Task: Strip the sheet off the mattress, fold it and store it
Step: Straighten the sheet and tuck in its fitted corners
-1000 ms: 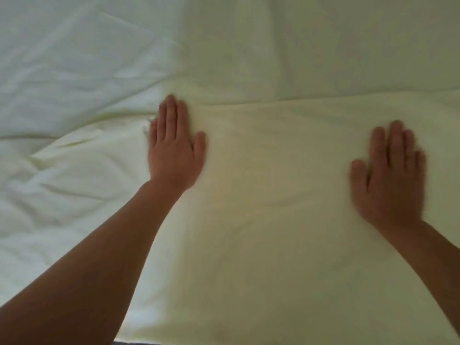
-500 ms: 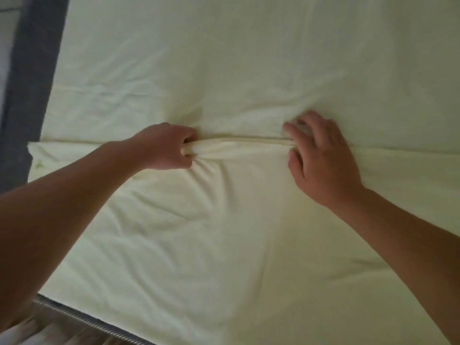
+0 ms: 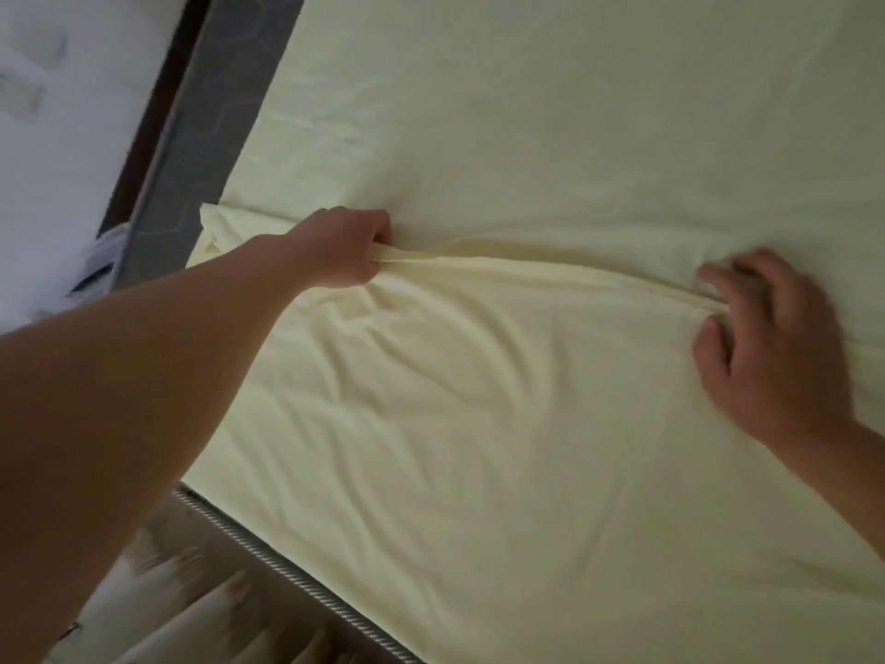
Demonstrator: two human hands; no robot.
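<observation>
A pale yellow sheet [image 3: 527, 424] lies spread over the bed, folded so that its far edge runs across the middle of the view. My left hand [image 3: 342, 249] grips that folded edge in a fist near the left end. My right hand [image 3: 771, 337] pinches the same edge farther right, its fingers curled into the fabric. The edge is bunched into a ridge between the two hands. More of the same yellow cloth lies flat beyond the ridge.
A grey patterned mattress [image 3: 201, 136] shows bare along the left side, with a dark bed frame [image 3: 139, 141] beside it. A ribbed metal rail [image 3: 297, 567] runs along the near edge. White bedding [image 3: 57, 136] lies at far left.
Both hands went from pressing flat on the sheet to gripping its folded edge. Since half a second ago my right hand has slid right along the edge, widening the gap.
</observation>
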